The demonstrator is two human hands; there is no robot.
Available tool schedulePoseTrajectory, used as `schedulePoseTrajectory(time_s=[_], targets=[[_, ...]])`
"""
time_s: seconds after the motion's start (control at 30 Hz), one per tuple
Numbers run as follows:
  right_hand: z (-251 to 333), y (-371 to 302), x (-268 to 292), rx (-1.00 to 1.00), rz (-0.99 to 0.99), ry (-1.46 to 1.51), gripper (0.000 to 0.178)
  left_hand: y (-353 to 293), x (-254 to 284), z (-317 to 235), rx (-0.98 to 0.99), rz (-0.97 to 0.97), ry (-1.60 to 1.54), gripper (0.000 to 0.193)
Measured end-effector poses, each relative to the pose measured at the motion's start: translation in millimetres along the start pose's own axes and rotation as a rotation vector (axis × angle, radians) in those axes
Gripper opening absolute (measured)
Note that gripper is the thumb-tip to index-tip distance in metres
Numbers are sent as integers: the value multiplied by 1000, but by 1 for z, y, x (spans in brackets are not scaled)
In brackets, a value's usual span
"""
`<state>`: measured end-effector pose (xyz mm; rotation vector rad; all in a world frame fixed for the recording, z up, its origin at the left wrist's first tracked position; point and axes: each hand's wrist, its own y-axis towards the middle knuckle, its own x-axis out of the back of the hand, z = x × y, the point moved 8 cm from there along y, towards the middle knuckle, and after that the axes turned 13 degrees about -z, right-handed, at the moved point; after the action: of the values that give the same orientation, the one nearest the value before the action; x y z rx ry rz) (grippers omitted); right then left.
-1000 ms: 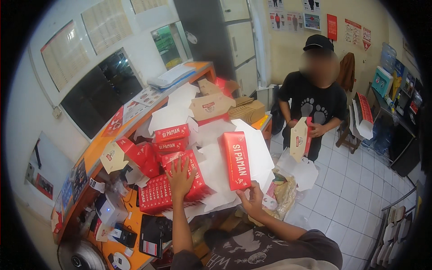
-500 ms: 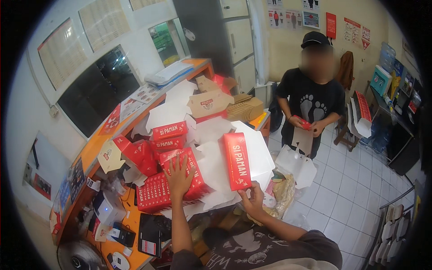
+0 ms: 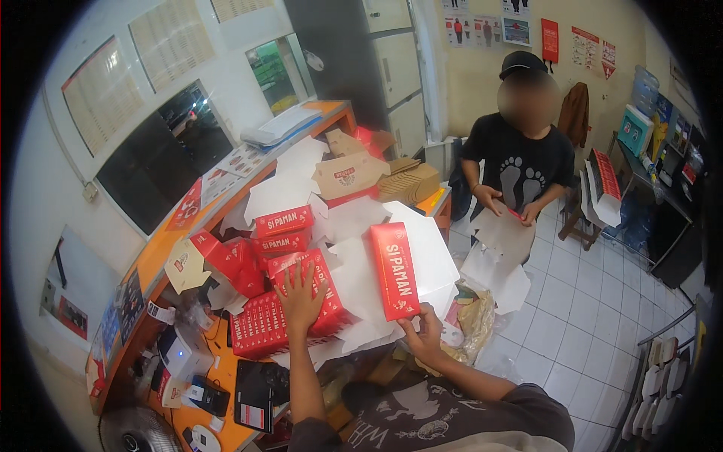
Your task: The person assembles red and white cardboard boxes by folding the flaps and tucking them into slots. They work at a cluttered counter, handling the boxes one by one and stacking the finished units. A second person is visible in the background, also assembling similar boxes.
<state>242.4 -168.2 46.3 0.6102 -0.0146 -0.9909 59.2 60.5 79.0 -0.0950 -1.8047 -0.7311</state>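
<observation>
My right hand (image 3: pixel 424 331) grips the near end of a long red carton box (image 3: pixel 395 270), thumb at its lower edge. The box is folded shut and stands out above white unfolded sheets. My left hand (image 3: pixel 300 298) lies with fingers spread on the red cartons (image 3: pixel 325 310) at the right of a packed stack. Narrow red box ends (image 3: pixel 260 322) line up in a row just left of that hand. Beyond it, two more red boxes (image 3: pixel 284 221) lie one above the other.
White-backed carton sheets (image 3: pixel 282 184) and brown box blanks (image 3: pixel 349 175) pile up on the orange counter (image 3: pixel 169 242). A tablet (image 3: pixel 253 395) and a white device (image 3: pixel 183 350) lie at lower left. Across the pile, a co-worker (image 3: pixel 520 162) handles a carton sheet (image 3: pixel 503 239). A fan (image 3: pixel 134 433) stands lower left.
The co-worker's hands have moved apart, and the carton sheet between them lies more spread out. The box in my right hand has tilted slightly to the left; my left hand stays put.
</observation>
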Motion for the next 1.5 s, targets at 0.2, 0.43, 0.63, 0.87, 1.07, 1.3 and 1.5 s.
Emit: schedulePoseTrajectory(time_s=[0.2, 0.43, 0.63, 0.87, 1.07, 1.3, 1.5], targets=[[3, 4, 6, 30, 49, -46, 24, 1, 3, -2, 14, -2, -37, 65], [-2, 5, 17, -12, -13, -32, 21, 2, 0, 3, 21, -13, -49, 65], [-2, 4, 19, -26, -70, -16, 19, 0, 3, 3, 32, -3, -65, 66], [-1, 2, 14, -33, -43, -15, 20, 0, 0, 4, 26, -3, -52, 66], [-2, 3, 16, -22, -45, -18, 20, -2, 0, 2, 34, 19, -47, 66], [-2, 5, 19, -5, -60, -24, 19, -1, 2, 1, 48, 36, -49, 66], [0, 5, 16, 0, -34, -20, 20, -2, 2, 2, 47, 28, -38, 66]])
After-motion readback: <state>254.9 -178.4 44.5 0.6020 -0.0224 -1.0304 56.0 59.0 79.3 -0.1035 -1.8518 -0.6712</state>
